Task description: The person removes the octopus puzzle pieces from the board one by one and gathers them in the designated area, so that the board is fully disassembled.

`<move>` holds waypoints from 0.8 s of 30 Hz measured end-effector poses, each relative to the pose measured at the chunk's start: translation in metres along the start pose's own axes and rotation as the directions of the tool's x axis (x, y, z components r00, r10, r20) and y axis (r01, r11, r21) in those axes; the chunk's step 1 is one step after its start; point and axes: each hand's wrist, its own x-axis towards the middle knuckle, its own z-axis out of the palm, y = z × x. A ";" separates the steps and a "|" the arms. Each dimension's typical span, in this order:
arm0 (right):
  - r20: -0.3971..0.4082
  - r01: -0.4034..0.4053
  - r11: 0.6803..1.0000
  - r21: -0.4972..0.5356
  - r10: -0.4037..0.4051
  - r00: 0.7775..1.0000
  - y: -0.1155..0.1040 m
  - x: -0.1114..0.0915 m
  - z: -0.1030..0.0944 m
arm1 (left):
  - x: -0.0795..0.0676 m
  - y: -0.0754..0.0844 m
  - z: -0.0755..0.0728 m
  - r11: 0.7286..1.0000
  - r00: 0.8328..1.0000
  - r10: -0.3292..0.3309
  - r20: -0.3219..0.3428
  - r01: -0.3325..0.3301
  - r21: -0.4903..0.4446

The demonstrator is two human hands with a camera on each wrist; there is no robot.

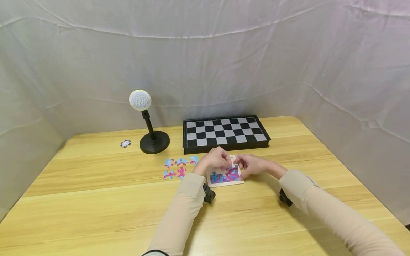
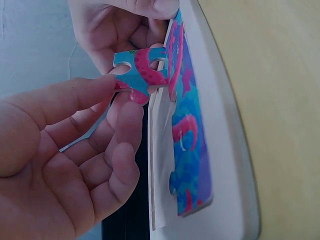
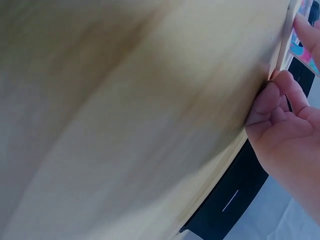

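Note:
My left hand (image 1: 218, 159) pinches a blue and pink jigsaw piece (image 2: 131, 76) between thumb and fingers, held up over the puzzle tray (image 1: 225, 184). The tray is pale with a raised rim, and joined pieces (image 2: 186, 127) in blue, purple and pink fill its near part. At the tray's right side, my right hand (image 1: 255, 165) grips the edge, thumb at the near corner and curled fingers farther back. Part of the tray's far side is hidden behind the hands. Loose jigsaw pieces (image 1: 181, 172) lie on the table left of the tray.
Behind the tray lies a black-framed checkered board (image 1: 219, 134). A round-headed stand with a black base (image 1: 154, 143) stands at the back left, beside a poker chip (image 1: 125, 143). White cloth (image 1: 205, 71) hangs around the wooden table (image 1: 96, 213).

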 end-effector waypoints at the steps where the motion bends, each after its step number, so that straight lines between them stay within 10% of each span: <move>1: 0.004 -0.003 1.000 0.003 0.003 1.000 0.000 0.000 0.000 | 0.000 0.000 0.000 1.000 1.000 0.000 0.000 0.000 0.001; 24: -0.025 -0.056 0.998 0.010 0.056 0.998 -0.003 0.005 0.002 | 0.002 -0.001 0.000 1.000 1.000 -0.009 -0.020 0.009 -0.005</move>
